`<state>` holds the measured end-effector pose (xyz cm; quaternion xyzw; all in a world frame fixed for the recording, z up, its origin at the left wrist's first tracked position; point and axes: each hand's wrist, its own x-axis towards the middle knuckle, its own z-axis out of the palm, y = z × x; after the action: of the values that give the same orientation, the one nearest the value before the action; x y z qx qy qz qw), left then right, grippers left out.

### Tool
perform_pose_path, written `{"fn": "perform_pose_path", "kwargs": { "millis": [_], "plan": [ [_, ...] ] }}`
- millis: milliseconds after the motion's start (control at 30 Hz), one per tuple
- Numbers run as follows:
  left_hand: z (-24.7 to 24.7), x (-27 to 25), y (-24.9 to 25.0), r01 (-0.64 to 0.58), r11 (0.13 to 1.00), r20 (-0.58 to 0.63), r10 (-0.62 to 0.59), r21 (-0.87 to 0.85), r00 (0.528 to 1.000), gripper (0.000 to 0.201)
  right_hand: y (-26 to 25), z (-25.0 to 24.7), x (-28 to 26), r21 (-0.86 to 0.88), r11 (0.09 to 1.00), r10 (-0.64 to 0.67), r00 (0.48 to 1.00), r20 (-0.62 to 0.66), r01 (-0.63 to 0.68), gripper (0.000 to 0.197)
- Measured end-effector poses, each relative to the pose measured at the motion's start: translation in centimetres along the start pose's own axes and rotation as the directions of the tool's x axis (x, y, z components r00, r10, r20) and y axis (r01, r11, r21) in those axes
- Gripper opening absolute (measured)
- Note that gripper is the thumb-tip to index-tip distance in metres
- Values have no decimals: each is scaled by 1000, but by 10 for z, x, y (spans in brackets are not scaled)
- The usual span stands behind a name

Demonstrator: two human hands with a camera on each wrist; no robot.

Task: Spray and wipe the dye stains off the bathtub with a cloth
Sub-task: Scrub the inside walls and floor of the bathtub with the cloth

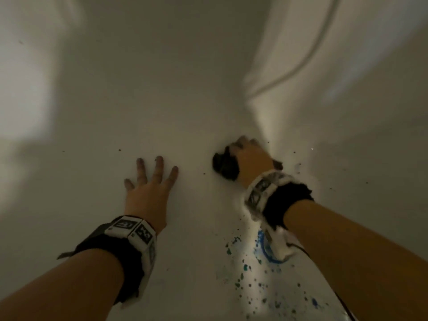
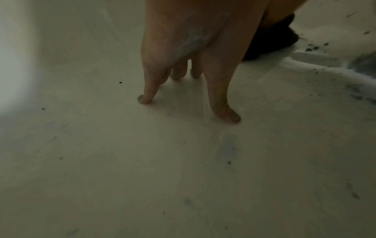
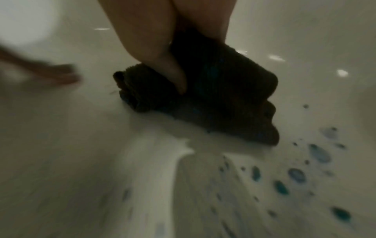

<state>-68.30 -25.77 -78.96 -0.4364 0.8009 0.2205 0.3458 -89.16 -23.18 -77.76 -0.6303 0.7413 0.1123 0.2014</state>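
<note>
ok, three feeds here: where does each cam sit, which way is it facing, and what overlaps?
Head: on the head, looking down into the bathtub; both forearms, left hand flat, right hand gripping the dark cloth.
Left wrist: along the left hand's fingers pressing the tub floor; cloth at upper right.
Right wrist: along the right hand's thumb onto the cloth; blue dye stains beside it.
Shared: cloth in all three.

- The left hand (image 1: 148, 193) rests flat on the bathtub (image 1: 185, 100) floor.
- The right hand (image 1: 251, 158) is to its right, on the cloth (image 1: 224, 165).
- The dye stains (image 1: 250, 274) lie nearer, under the right arm.
</note>
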Motion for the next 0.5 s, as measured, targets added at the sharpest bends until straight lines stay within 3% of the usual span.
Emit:
{"fn": "perform_pose_path", "kwargs": {
  "millis": [33,100,133,167,200,267,300,367,400,500],
  "plan": [
    [1,0,-1,2,1000,-1,-2,2,1000,107,-6,8,-13,-37,994,-98,990,98,102,40],
    [0,0,-1,12,1000,-1,-12,4,1000,106,-15,15,-40,-104,952,-234,903,361,288,37],
    [-1,0,-1,13,1000,4,-13,6,1000,107,-15,11,-53,-115,936,-248,854,457,333,35],
    [-2,-1,-1,14,1000,9,-15,8,1000,108,-9,7,-62,-111,942,-229,850,475,316,34],
    [-3,-2,-1,15,1000,16,-15,11,1000,111,-1,-1,-68,-91,967,-181,889,421,240,35],
    [-3,-1,0,8,1000,20,-8,14,1000,116,23,-27,-71,-36,999,27,989,145,-22,39],
    [-3,-1,0,6,1000,20,-6,10,1000,117,40,-40,-66,22,988,150,988,-37,-150,39],
    [-3,0,1,4,1000,24,-4,4,1000,118,77,-62,-49,158,931,362,894,-266,-330,40],
    [-3,0,1,3,1000,24,-3,3,1000,119,93,-71,-39,118,907,421,864,-278,-404,46],
    [-3,2,0,2,1000,11,-2,-4,1000,120,114,-57,-20,-82,881,463,884,-57,-467,69]
  ]
}}
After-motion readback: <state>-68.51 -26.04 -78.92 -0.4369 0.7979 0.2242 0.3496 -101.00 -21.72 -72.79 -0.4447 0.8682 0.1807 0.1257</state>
